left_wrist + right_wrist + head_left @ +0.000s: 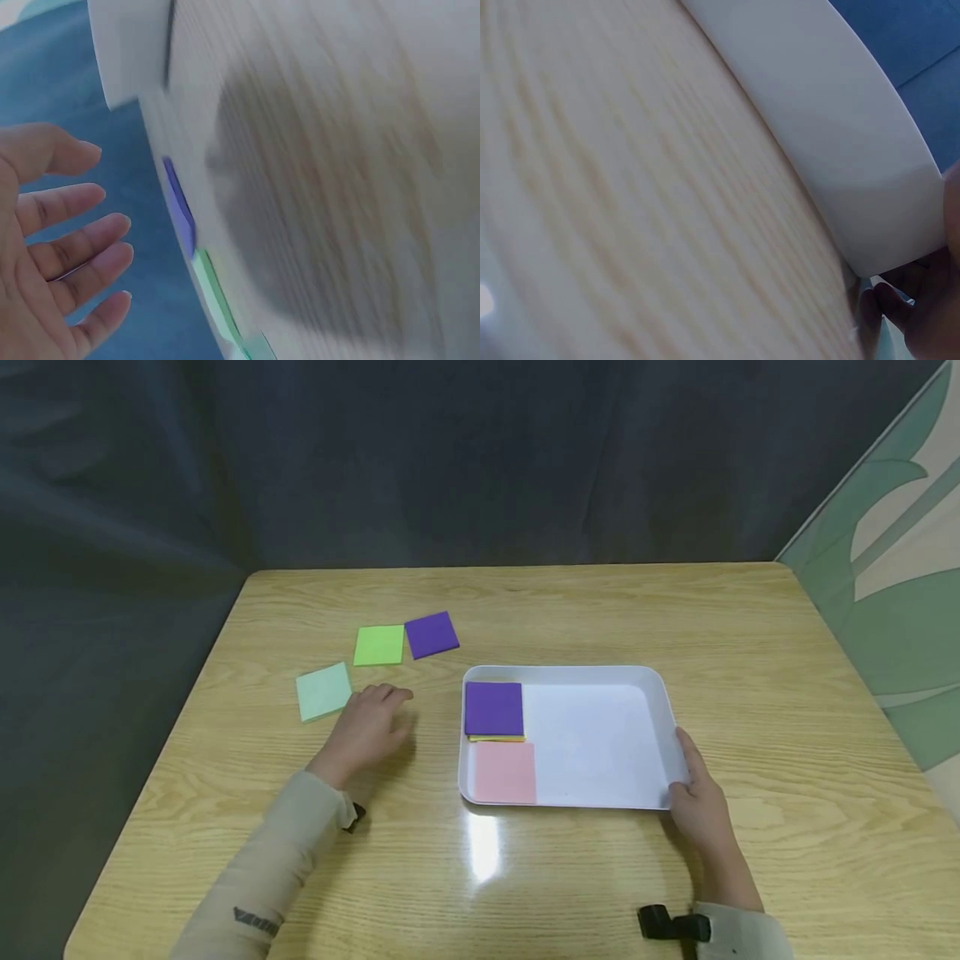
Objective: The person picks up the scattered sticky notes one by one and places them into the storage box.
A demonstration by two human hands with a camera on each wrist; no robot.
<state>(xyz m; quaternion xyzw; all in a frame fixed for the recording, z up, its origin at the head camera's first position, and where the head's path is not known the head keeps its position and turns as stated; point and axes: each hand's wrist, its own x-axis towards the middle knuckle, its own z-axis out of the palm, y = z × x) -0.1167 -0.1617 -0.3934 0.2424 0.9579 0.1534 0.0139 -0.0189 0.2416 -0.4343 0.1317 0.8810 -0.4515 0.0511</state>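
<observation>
A white tray (592, 735) lies on the table, and my right hand (702, 802) grips its right edge near the front corner, thumb at the rim. In the right wrist view the fingers curl under the tray's (817, 127) edge. Inside the tray, along its left side, are a purple square pad (493, 708), a yellow one (497, 739) mostly hidden beneath it, and a pink square pad (506, 773) in front. My left hand (367, 727) hovers left of the tray, fingers loosely bent and holding nothing. Nearest to it is a mint square pad (323, 692).
Farther back on the table lie a lime-green square pad (378, 646) and a second purple pad (432, 635), touching at their edges. A dark curtain (480, 460) hangs behind the wooden table (570, 877). A green leaf-patterned surface (900, 610) stands at the right.
</observation>
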